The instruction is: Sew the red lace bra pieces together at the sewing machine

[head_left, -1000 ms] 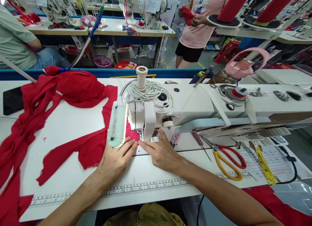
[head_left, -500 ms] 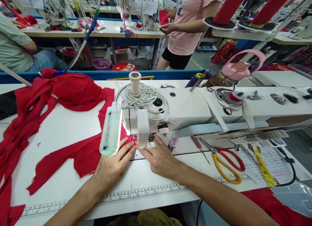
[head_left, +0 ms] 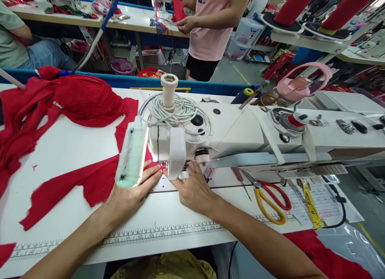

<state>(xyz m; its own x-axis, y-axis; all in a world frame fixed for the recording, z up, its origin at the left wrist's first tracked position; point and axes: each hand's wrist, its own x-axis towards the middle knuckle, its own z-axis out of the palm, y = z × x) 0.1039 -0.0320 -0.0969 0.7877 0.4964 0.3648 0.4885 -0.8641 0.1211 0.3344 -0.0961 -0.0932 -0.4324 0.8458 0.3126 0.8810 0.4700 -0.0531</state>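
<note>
My left hand (head_left: 132, 192) lies flat with outstretched fingers on a red fabric piece (head_left: 75, 176), its fingertips just left of the presser foot (head_left: 164, 164). Close on the right side of the foot is my right hand (head_left: 194, 190), its thumb side low and other fingers partly hidden behind the sewing machine head (head_left: 177, 154). Its visible fingers are apart, and the fingertips meet the fabric edge. A pale green plastic guard (head_left: 130, 158) hangs over part of the left hand and the cloth. The needle itself is hidden.
A heap of red fabric (head_left: 87, 100) fills the table's back left. Right of my hands lie scissors (head_left: 270, 200), an awl (head_left: 240, 180) and a yellow tape measure (head_left: 311, 206). A pink-lidded bottle (head_left: 293, 86) stands behind the machine. A co-worker (head_left: 210, 28) holds red cloth beyond.
The whole view has tilted down and shifted a little. Both hands keep their places beside the presser foot. The standing co-worker appears farther left, the red cloth in hand at a different angle.
</note>
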